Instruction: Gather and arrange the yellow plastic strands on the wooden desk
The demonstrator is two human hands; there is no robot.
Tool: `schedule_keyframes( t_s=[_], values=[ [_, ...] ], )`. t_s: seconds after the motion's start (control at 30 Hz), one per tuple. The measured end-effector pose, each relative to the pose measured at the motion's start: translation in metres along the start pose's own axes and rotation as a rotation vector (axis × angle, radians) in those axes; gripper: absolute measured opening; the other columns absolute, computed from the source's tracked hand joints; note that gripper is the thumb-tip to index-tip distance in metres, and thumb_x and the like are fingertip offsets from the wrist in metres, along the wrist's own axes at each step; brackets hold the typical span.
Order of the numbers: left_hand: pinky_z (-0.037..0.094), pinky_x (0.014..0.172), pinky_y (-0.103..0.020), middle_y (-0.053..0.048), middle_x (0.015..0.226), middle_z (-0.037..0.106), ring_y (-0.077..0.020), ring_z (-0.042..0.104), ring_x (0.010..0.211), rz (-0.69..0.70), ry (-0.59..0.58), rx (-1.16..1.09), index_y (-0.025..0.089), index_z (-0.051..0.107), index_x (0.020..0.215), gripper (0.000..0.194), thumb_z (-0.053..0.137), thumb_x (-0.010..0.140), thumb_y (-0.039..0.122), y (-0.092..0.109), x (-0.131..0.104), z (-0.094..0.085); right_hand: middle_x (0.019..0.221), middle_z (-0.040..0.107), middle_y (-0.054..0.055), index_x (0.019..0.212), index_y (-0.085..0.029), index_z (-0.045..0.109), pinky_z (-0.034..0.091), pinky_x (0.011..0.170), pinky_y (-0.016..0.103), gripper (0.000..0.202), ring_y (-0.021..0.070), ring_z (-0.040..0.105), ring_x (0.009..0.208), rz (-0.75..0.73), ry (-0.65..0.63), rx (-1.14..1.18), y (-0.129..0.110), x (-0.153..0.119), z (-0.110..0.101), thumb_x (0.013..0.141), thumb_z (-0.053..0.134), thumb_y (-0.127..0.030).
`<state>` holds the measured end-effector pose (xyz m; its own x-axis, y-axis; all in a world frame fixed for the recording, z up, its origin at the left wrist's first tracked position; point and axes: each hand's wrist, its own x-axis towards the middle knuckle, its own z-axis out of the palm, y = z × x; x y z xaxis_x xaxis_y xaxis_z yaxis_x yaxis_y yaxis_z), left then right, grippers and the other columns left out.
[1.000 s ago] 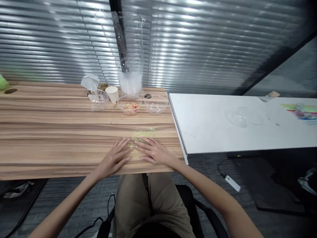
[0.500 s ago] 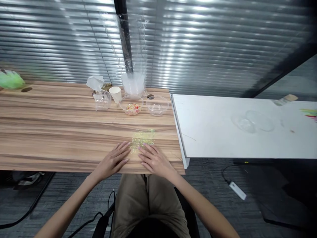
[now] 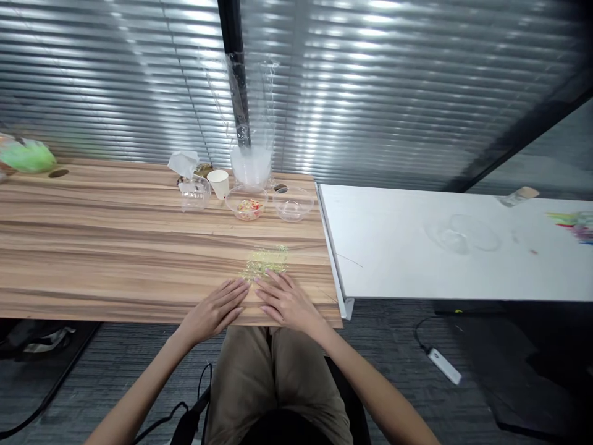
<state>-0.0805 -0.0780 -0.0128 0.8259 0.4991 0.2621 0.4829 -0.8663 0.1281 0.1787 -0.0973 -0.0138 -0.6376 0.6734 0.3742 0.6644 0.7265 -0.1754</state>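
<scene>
A loose patch of thin yellow-green pieces (image 3: 263,262) lies spread on the wood-grain table (image 3: 115,247) close to its front edge. My left hand (image 3: 217,311) rests flat at the lower left of the patch, fingers stretched out and pointing inward. On the other side, my right hand (image 3: 287,303) lies flat too, its fingertips at the patch's lower edge. Neither hand grips anything. Behind the patch stand a clear bowl (image 3: 246,204) with red, orange and yellow bits in it and a second clear bowl (image 3: 293,205).
Along the back stand a paper cup (image 3: 219,183), a clear plastic container (image 3: 194,194), a white tissue (image 3: 184,164) and a plastic bag of stacked clear bowls (image 3: 251,165). A white table (image 3: 389,247) adjoins on the right. A green bag (image 3: 30,156) sits far left.
My left hand has shifted slightly right and down, nearer my right hand. My right hand has moved slightly toward me. The whole view has also shifted a little.
</scene>
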Motion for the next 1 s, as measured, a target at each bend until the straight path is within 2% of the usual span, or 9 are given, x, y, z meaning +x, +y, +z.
schedule_keyframes(
  t_s=[0.17, 0.27, 0.43, 0.57, 0.7, 0.77, 0.83, 0.93, 1.0],
  values=[
    [0.034, 0.112, -0.046, -0.009, 0.146, 0.042, -0.0248, 0.034, 0.138, -0.052, -0.011, -0.022, 0.022, 0.026, 0.149, 0.054, 0.043, 0.098, 0.028, -0.001, -0.001, -0.001, 0.147, 0.042, 0.005, 0.122, -0.02, 0.061, 0.033, 0.111, 0.048, 0.032, 0.025, 0.024, 0.142, 0.115, 0.019, 0.02, -0.005, -0.005, -0.003, 0.095, 0.049, -0.031],
    [0.035, 0.111, -0.046, -0.012, 0.148, 0.039, -0.0261, 0.032, 0.139, -0.075, -0.007, 0.004, 0.02, 0.018, 0.151, 0.06, 0.043, 0.098, 0.031, -0.001, 0.0, 0.001, 0.15, 0.038, 0.004, 0.122, -0.022, 0.062, 0.035, 0.11, 0.05, 0.031, 0.0273, 0.02, 0.144, 0.207, 0.019, 0.047, -0.013, -0.011, -0.007, 0.096, 0.048, -0.032],
    [0.023, 0.116, -0.045, -0.01, 0.148, 0.039, -0.023, 0.032, 0.139, -0.041, -0.009, 0.019, 0.02, 0.013, 0.152, 0.06, 0.04, 0.099, 0.031, 0.003, 0.007, -0.002, 0.153, 0.032, 0.002, 0.124, -0.025, 0.061, 0.037, 0.109, 0.049, 0.032, 0.0281, 0.017, 0.144, 0.259, 0.016, 0.1, -0.02, -0.028, -0.013, 0.095, 0.051, -0.03],
    [0.016, 0.119, -0.041, -0.006, 0.147, 0.041, -0.0203, 0.031, 0.139, 0.017, -0.02, 0.009, 0.021, 0.015, 0.152, 0.057, 0.037, 0.1, 0.026, 0.004, 0.011, -0.008, 0.153, 0.03, 0.001, 0.122, -0.025, 0.063, 0.037, 0.109, 0.053, 0.032, 0.0298, 0.015, 0.145, 0.357, 0.018, 0.089, -0.008, -0.041, -0.015, 0.096, 0.048, -0.032],
    [0.011, 0.119, -0.04, -0.005, 0.148, 0.04, -0.0191, 0.029, 0.14, 0.056, -0.026, 0.029, 0.021, 0.012, 0.152, 0.058, 0.037, 0.099, 0.022, 0.003, 0.011, -0.007, 0.153, 0.028, 0.008, 0.14, -0.017, 0.045, 0.032, 0.112, 0.057, 0.046, 0.0309, 0.01, 0.145, 0.509, 0.082, 0.017, 0.002, -0.042, -0.013, 0.096, 0.045, -0.029],
    [0.01, 0.119, -0.04, -0.006, 0.149, 0.038, -0.0189, 0.028, 0.14, 0.059, -0.028, 0.04, 0.02, 0.011, 0.152, 0.059, 0.037, 0.099, 0.021, 0.003, 0.011, -0.006, 0.153, 0.029, 0.009, 0.146, -0.015, 0.035, 0.03, 0.113, 0.055, 0.051, 0.028, 0.012, 0.145, 0.468, 0.105, 0.023, -0.001, -0.037, -0.011, 0.097, 0.043, -0.026],
    [0.011, 0.119, -0.04, -0.006, 0.149, 0.038, -0.0189, 0.029, 0.14, 0.058, -0.04, 0.031, 0.021, 0.011, 0.152, 0.059, 0.037, 0.099, 0.021, 0.002, 0.011, -0.005, 0.15, 0.034, 0.009, 0.147, -0.015, 0.032, 0.031, 0.114, 0.051, 0.051, 0.024, 0.02, 0.144, 0.361, 0.108, 0.063, -0.011, -0.029, -0.007, 0.097, 0.041, -0.024],
    [0.014, 0.119, -0.042, -0.006, 0.148, 0.039, -0.0189, 0.035, 0.137, 0.067, -0.05, -0.019, 0.024, 0.012, 0.152, 0.058, 0.037, 0.099, 0.02, 0.002, 0.01, -0.005, 0.144, 0.045, 0.008, 0.145, -0.017, 0.036, 0.034, 0.115, 0.043, 0.049, 0.0188, 0.035, 0.138, 0.212, 0.095, 0.122, -0.03, -0.017, 0.0, 0.097, 0.041, -0.023],
    [0.019, 0.117, -0.045, -0.007, 0.148, 0.04, -0.0206, 0.035, 0.137, 0.048, -0.025, -0.052, 0.025, 0.012, 0.152, 0.059, 0.038, 0.099, 0.021, 0.001, 0.008, -0.007, 0.142, 0.047, 0.009, 0.142, -0.014, 0.042, 0.037, 0.114, 0.038, 0.046, 0.0185, 0.041, 0.135, 0.204, 0.084, 0.122, -0.039, -0.011, 0.006, 0.097, 0.042, -0.023]
  ],
)
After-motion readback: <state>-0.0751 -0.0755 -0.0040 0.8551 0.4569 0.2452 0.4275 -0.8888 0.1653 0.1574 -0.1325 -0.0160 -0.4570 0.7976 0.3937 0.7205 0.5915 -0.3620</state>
